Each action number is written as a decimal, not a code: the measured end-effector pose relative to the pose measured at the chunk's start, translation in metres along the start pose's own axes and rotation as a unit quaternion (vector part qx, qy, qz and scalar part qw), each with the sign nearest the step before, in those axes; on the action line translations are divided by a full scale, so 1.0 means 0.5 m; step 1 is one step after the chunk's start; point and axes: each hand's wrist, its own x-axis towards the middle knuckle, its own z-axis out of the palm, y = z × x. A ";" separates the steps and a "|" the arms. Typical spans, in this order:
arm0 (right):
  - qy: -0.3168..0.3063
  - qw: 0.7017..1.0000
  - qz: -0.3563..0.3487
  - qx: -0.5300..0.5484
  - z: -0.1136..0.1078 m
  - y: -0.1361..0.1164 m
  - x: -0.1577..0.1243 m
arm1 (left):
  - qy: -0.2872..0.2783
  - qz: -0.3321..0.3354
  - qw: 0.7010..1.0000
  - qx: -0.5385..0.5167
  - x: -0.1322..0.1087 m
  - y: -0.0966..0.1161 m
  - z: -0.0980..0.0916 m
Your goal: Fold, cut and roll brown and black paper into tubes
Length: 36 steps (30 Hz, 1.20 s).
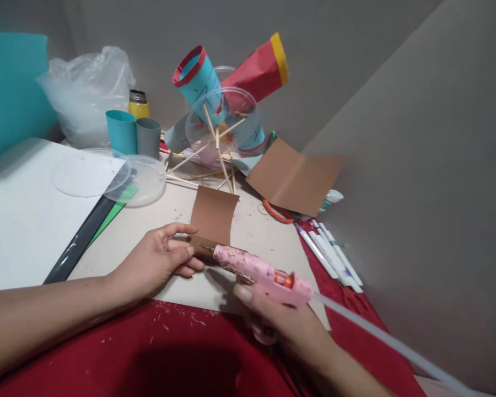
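The right hand [287,320] grips a pink plastic hot-glue gun [252,267], crusty-barrelled, a translucent cylindrical glue stick [380,327] extending from its rear. Its long axis slants rear-right to front-left, nozzle pointing left over the near end of a curved, matte brown card strip [214,212], pinched at its left edge by the left hand [159,253], above a pale board [268,234].

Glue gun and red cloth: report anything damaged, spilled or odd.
The glue gun looks dirty: its pink barrel is stained brown near the nozzle. Small scraps litter the red cloth, looking untidy.
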 end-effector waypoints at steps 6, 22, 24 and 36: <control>-0.068 0.948 0.073 0.303 -0.025 -0.012 0.026 | -0.002 0.007 1.000 0.002 0.003 0.000 -0.004; 0.149 0.924 0.041 0.350 -0.110 -0.040 0.018 | 0.003 0.011 1.000 -0.018 0.004 0.000 -0.007; 0.163 0.938 0.030 0.304 -0.111 -0.047 -0.005 | 0.006 0.011 1.000 -0.015 0.004 0.001 -0.007; 0.180 0.963 -0.050 0.195 -0.098 -0.010 -0.052 | 0.009 0.013 1.000 -0.010 0.003 0.004 -0.006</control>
